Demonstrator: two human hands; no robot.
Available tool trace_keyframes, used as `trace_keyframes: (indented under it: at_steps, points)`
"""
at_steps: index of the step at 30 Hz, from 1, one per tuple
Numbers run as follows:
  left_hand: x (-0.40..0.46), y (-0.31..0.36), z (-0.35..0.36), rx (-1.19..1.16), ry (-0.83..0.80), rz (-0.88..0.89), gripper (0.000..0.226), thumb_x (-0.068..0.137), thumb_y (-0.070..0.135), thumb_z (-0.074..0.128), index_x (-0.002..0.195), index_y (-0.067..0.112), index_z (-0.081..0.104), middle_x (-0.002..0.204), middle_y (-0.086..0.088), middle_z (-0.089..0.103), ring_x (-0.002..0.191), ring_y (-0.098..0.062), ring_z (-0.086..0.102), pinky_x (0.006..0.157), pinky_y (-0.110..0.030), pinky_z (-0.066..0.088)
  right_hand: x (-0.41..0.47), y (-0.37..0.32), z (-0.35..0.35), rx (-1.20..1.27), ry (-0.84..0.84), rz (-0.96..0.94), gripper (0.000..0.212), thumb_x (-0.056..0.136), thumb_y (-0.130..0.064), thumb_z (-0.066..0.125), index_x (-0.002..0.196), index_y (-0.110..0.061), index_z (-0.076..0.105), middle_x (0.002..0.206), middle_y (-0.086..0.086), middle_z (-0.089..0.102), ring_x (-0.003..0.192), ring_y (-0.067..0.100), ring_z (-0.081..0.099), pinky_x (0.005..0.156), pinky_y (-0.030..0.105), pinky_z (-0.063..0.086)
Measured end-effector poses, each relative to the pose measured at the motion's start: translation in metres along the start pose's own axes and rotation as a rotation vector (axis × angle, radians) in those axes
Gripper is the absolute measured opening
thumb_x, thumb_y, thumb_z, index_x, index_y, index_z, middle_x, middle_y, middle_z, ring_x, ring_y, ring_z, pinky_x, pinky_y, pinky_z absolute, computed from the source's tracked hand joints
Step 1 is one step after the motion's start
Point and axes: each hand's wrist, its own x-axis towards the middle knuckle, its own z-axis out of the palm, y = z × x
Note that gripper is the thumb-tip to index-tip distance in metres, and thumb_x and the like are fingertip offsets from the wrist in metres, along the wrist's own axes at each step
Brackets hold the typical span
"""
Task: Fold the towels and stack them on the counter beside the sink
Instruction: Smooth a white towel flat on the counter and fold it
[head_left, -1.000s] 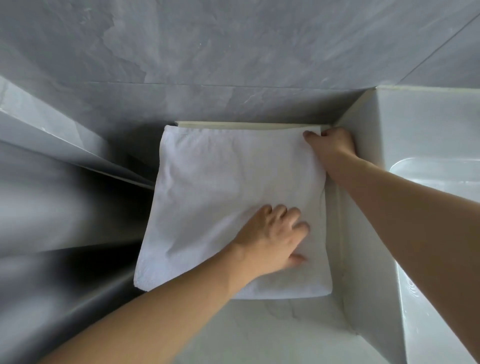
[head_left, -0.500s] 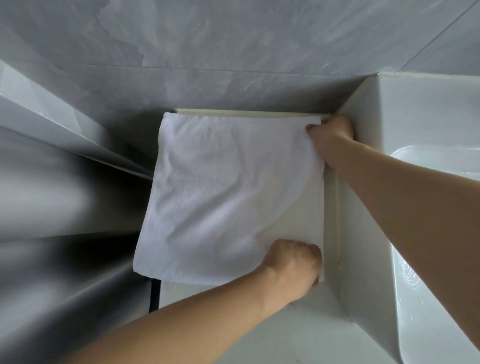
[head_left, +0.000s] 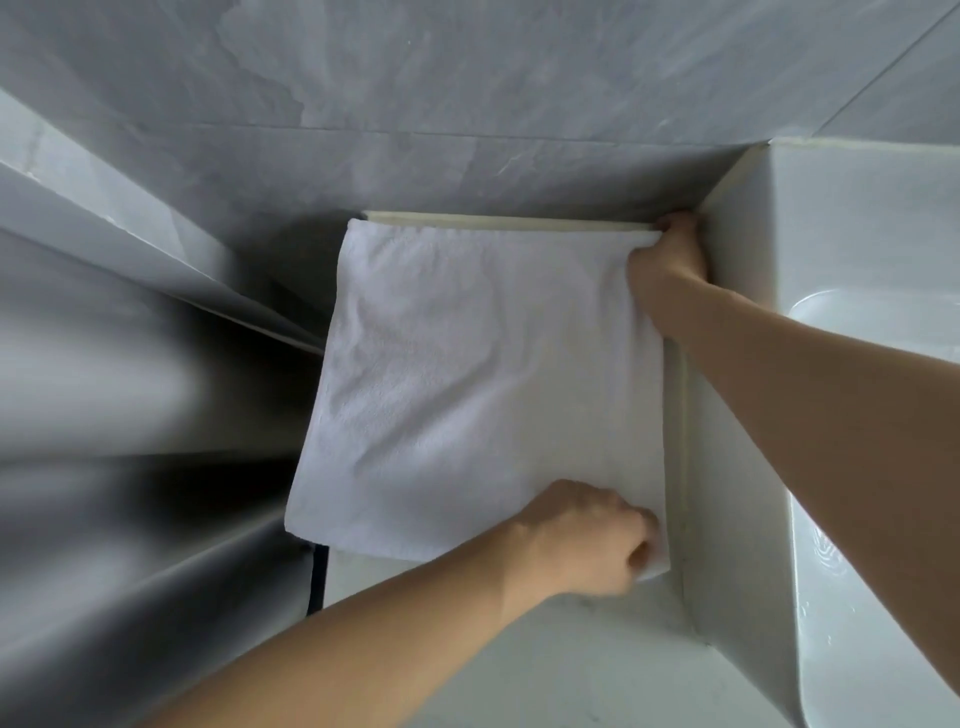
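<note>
A white towel (head_left: 467, 389) lies spread in a square on the pale counter (head_left: 545, 670) left of the sink. My left hand (head_left: 587, 540) grips the towel's near right corner, fingers curled round the cloth. At the far right corner, against the back wall, my right hand (head_left: 670, 260) pinches the towel's edge. The towel's left side hangs a little past the counter's left edge.
The white sink block (head_left: 831, 260) rises along the right, its basin (head_left: 883, 493) lower right. A grey tiled wall (head_left: 467, 104) stands behind the counter. A dark gap (head_left: 317, 582) runs by the counter's left edge.
My left hand went from lying flat on the towel's middle to gripping its near right corner. My right hand closed on the far right corner. The near edge moved away from me.
</note>
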Motion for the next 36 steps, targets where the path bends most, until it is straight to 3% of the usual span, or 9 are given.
trace_keyframes:
  at_steps: [3, 5, 7, 10, 13, 22, 25, 30, 36]
  points:
    - [-0.009, -0.053, -0.03, 0.057, 0.599, -0.112, 0.017, 0.086, 0.022, 0.048, 0.083, 0.012, 0.061, 0.082, -0.011, 0.062, 0.077, -0.036, 0.061, 0.062, -0.04, 0.049, -0.012, 0.006, 0.005, -0.202, 0.014, -0.119, 0.052, 0.089, -0.015, 0.048, 0.139, -0.018, 0.035, 0.139, 0.015, 0.042, 0.126, 0.033, 0.045, 0.106, 0.035, 0.037]
    - [-0.012, -0.101, -0.052, 0.206, 0.829, -0.304, 0.022, 0.084, 0.022, 0.048, 0.096, 0.011, 0.064, 0.101, -0.013, 0.062, 0.092, -0.037, 0.059, 0.077, -0.044, 0.047, -0.03, 0.007, 0.005, -0.332, 0.069, -0.178, 0.07, 0.089, -0.021, 0.053, 0.15, -0.014, 0.02, 0.15, 0.019, 0.024, 0.138, 0.038, 0.028, 0.115, 0.039, 0.023]
    - [-0.011, -0.137, -0.069, 0.272, 0.787, -0.488, 0.042, 0.091, 0.031, 0.045, 0.124, 0.009, 0.059, 0.134, -0.016, 0.055, 0.123, -0.039, 0.05, 0.102, -0.051, 0.04, -0.051, 0.014, 0.012, -0.461, 0.12, -0.423, 0.078, 0.09, -0.03, 0.053, 0.154, -0.011, 0.014, 0.158, 0.02, 0.011, 0.145, 0.039, 0.013, 0.12, 0.044, 0.008]
    - [0.0, -0.16, -0.071, 0.26, 0.45, -0.547, 0.076, 0.095, 0.063, 0.024, 0.158, 0.019, 0.023, 0.167, -0.006, 0.013, 0.153, -0.031, 0.008, 0.12, -0.062, 0.005, -0.065, 0.036, 0.027, -0.617, 0.005, -0.827, 0.07, 0.094, -0.046, 0.039, 0.155, -0.015, 0.022, 0.162, 0.015, 0.012, 0.148, 0.035, 0.012, 0.12, 0.047, 0.002]
    - [0.003, -0.17, -0.057, 0.298, 0.436, -0.557, 0.078, 0.094, 0.068, 0.017, 0.161, 0.028, 0.007, 0.169, 0.002, -0.001, 0.155, -0.023, -0.005, 0.122, -0.058, -0.005, -0.054, 0.06, 0.03, -0.775, -0.165, -0.82, 0.068, 0.094, -0.062, 0.012, 0.156, -0.035, 0.006, 0.165, 0.001, -0.004, 0.151, 0.028, -0.006, 0.121, 0.045, -0.006]
    - [0.015, -0.174, -0.069, 0.17, 0.47, -0.89, 0.074, 0.095, 0.066, 0.016, 0.157, 0.037, -0.013, 0.166, 0.005, -0.021, 0.151, -0.025, -0.024, 0.114, -0.068, -0.013, -0.05, 0.071, 0.033, -0.813, -0.048, -0.849, 0.068, 0.095, -0.065, 0.021, 0.156, -0.035, 0.014, 0.165, 0.004, 0.006, 0.15, 0.035, 0.002, 0.118, 0.059, 0.001]
    - [0.012, -0.183, -0.081, 0.035, 0.62, -1.027, 0.077, 0.094, 0.069, 0.029, 0.158, 0.037, 0.001, 0.167, 0.002, -0.008, 0.153, -0.032, -0.008, 0.114, -0.068, 0.001, -0.05, 0.071, 0.034, -0.81, -0.04, -0.851, 0.069, 0.094, -0.065, 0.019, 0.156, -0.035, 0.014, 0.165, 0.003, 0.006, 0.15, 0.035, 0.001, 0.118, 0.059, 0.0]
    - [-0.009, -0.203, -0.106, -0.275, 0.939, -1.247, 0.06, 0.101, 0.05, 0.044, 0.139, 0.002, 0.042, 0.139, -0.019, 0.046, 0.123, -0.039, 0.049, 0.097, -0.046, 0.041, -0.051, 0.069, 0.033, -0.797, -0.037, -0.836, 0.068, 0.094, -0.066, 0.02, 0.156, -0.036, 0.013, 0.165, 0.001, 0.004, 0.151, 0.032, -0.001, 0.119, 0.058, -0.001]
    - [-0.005, -0.19, -0.108, -0.175, 1.027, -1.148, 0.037, 0.109, 0.034, 0.033, 0.119, 0.003, 0.051, 0.116, -0.014, 0.063, 0.102, -0.035, 0.063, 0.071, -0.038, 0.039, -0.039, 0.073, 0.021, -0.829, -0.045, -0.827, 0.071, 0.092, -0.067, 0.018, 0.156, -0.037, 0.013, 0.165, 0.002, 0.006, 0.151, 0.032, 0.001, 0.12, 0.054, 0.0]
